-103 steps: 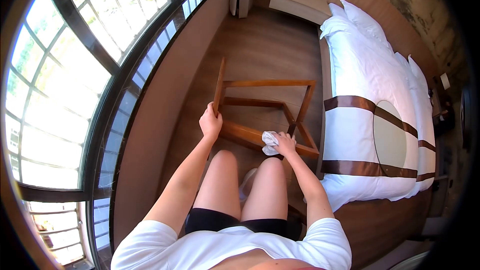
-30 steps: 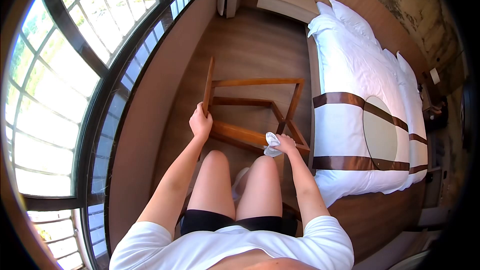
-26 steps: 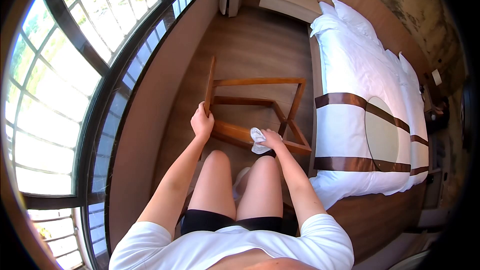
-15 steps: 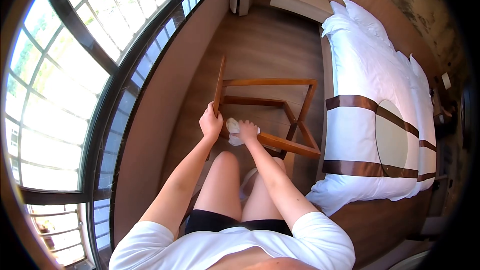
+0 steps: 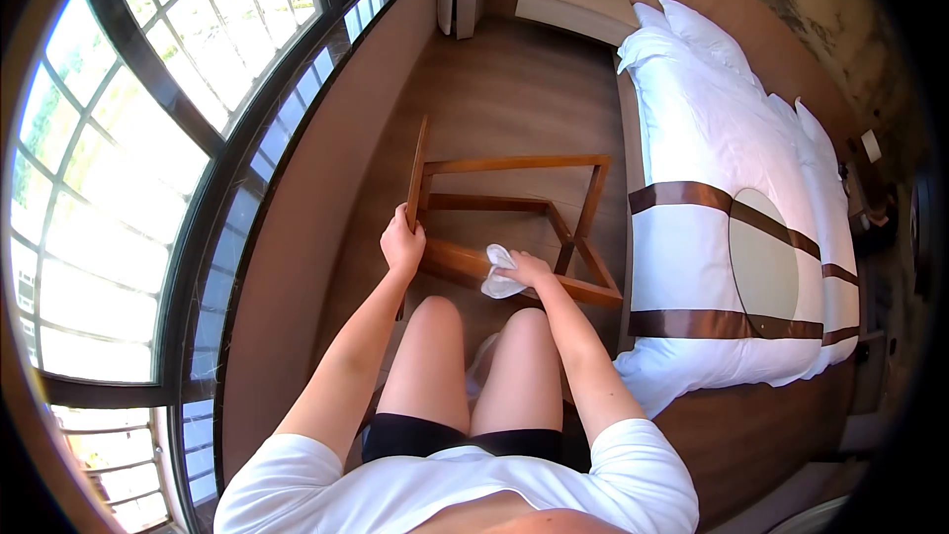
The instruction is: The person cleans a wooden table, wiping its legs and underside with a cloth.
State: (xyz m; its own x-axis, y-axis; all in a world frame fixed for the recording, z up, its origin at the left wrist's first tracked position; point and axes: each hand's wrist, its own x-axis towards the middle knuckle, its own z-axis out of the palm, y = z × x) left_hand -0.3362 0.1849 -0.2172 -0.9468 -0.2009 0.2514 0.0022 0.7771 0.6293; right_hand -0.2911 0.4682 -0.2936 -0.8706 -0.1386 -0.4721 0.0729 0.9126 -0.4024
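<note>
A brown wooden furniture frame (image 5: 519,163), like that of a small table, lies tipped in front of my knees. My left hand (image 5: 402,241) is closed around its upright left bar. My right hand (image 5: 529,269) is closed on a crumpled white cloth (image 5: 500,275), laid over the near rail about midway along. Part of the cloth bunches out on the left of my fingers. My fingers hide some of the rail beneath, and the lower left of the frame is partly behind my left arm and knees.
To the right is a bed (image 5: 692,257) with white bedding and dark brown bands. A pale round panel (image 5: 763,257) rests on it. Tall barred windows (image 5: 119,218) and a low wall (image 5: 326,158) run along the left. A pale bench-like ledge (image 5: 573,5) stands at the far end.
My right hand has slid the white cloth rightward along the near rail, away from my left hand. My left hand keeps its hold on the upright bar. The whole view has shifted slightly.
</note>
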